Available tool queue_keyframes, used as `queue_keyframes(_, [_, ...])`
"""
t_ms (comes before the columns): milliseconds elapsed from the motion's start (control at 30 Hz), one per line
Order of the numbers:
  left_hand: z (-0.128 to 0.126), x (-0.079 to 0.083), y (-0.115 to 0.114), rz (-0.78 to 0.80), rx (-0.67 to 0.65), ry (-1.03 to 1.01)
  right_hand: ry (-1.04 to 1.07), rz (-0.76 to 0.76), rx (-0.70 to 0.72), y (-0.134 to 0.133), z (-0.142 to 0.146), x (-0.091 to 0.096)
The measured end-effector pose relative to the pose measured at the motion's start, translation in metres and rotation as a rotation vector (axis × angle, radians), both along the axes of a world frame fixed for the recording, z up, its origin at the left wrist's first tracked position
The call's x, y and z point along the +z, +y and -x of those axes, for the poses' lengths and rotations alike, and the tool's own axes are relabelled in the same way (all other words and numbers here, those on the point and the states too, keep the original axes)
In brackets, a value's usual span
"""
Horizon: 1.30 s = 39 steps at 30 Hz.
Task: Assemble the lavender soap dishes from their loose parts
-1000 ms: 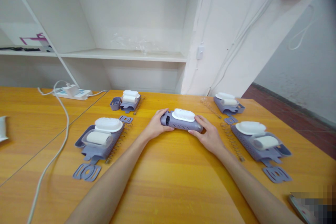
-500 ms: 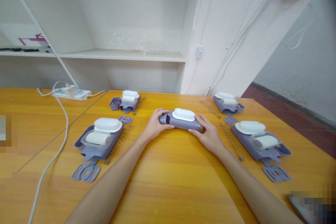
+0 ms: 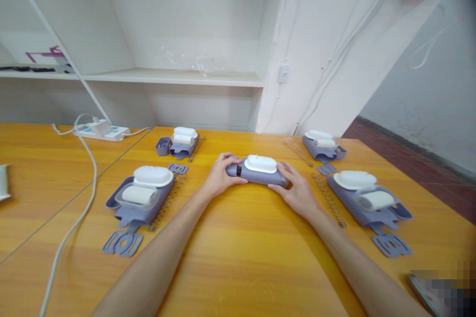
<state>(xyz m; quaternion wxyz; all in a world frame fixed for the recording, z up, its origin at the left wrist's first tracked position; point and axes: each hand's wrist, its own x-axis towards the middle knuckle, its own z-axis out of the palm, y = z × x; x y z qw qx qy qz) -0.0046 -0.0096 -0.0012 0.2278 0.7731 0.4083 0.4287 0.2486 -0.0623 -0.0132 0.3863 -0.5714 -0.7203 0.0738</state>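
Observation:
On the wooden table, a grey-purple perforated plastic basket (image 3: 260, 178) lies lengthwise between my hands. A white oval ribbed dish (image 3: 261, 163) sits on top of it. My left hand (image 3: 222, 174) wraps round a smaller grey end part (image 3: 233, 170) on the left, thumb in front and fingers behind. A dark gap shows between that part and the basket. The right end of the basket is gripped by my right hand (image 3: 295, 189), thumb at the front and fingers over the top. My palms hide both ends in part.
Similar grey baskets with white dishes and white rolls stand on both sides, such as the near left basket (image 3: 143, 208) and near right basket (image 3: 366, 205). Beside them lie coiled chains (image 3: 329, 198) and flat grey plates (image 3: 123, 243). A white cable (image 3: 92, 183) crosses the left side.
Both hands keep their hold in nearly the same place. The grey end part in my left hand looks slightly turned, its dark openings less visible.

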Motion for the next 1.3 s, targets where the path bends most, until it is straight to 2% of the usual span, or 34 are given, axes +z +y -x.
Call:
queue_keyframes(333, [-0.004, 0.001, -0.011, -0.024, -0.062, 0.1, -0.071, -0.014, 0.011, 0.0, -0.001, -0.001])
queue_keyframes(1000, [-0.009, -0.004, -0.009, 0.06, -0.012, 0.048, -0.152, 0.016, 0.078, -0.004, 0.002, 0.006])
queue_keyframes(1300, [-0.011, 0.0, -0.012, 0.032, -0.055, 0.057, -0.137, 0.012, 0.115, -0.006, 0.004, 0.006])
